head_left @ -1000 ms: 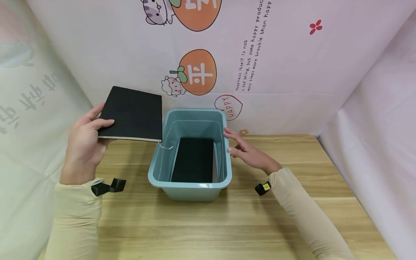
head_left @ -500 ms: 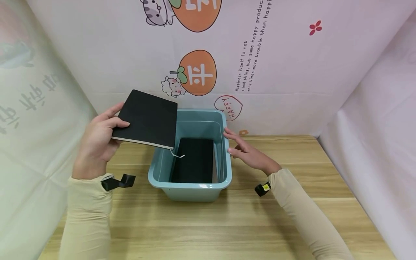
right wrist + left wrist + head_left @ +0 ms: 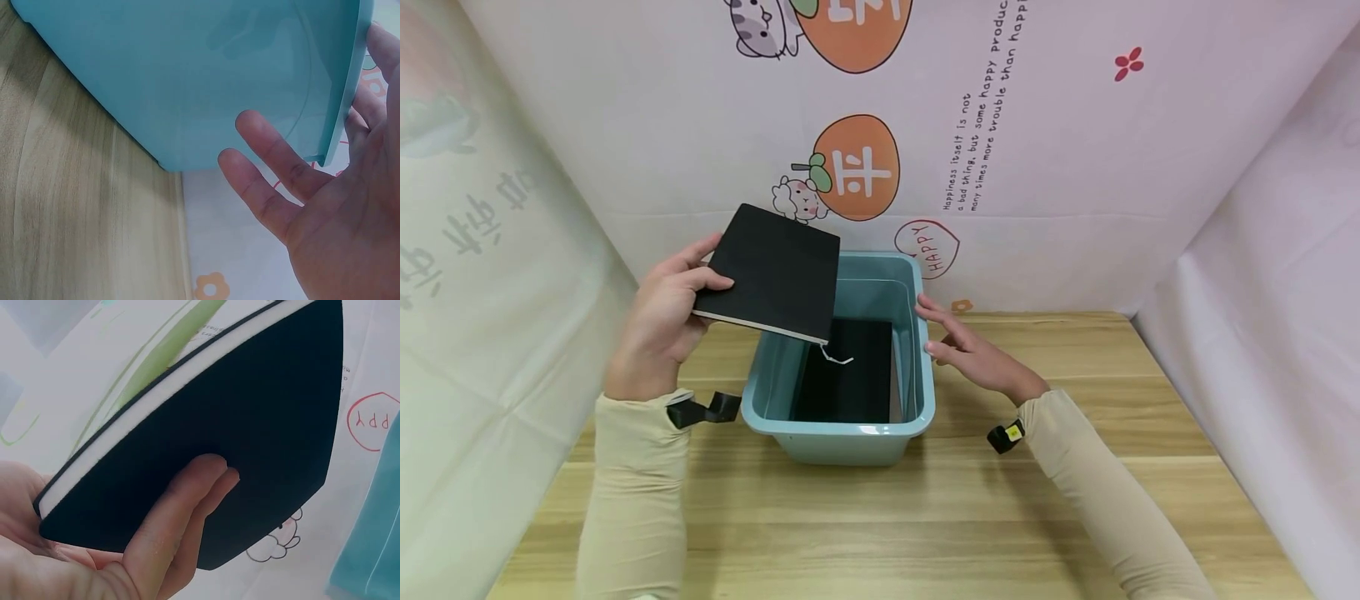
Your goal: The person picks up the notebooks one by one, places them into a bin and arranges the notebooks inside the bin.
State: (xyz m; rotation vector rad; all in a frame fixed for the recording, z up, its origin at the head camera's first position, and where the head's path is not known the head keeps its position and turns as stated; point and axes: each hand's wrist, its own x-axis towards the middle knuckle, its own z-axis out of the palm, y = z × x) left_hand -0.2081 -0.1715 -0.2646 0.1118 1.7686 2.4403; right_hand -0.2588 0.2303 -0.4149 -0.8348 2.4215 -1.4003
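Note:
My left hand grips a black notebook by its left edge, thumb on top and fingers beneath. Pale page edges show, and a thin white ribbon hangs from the near corner. The notebook is tilted above the left side of a blue-green plastic bin. Inside the bin lies a flat black item, likely another notebook, partly hidden by the held one. At the bin's right rim is my right hand, fingers loosely extended; in the right wrist view, two fingers spread beside the bin's outer wall.
The bin stands on a light wood-grain table, close to the back wall. A white printed sheet covers that wall, and white cloth hangs at both sides. Black straps with small mounts sit on both wrists.
My left hand has carried the notebook rightward, from beside the bin to over its left part. The notebook has turned slightly. My right hand and the bin have stayed put.

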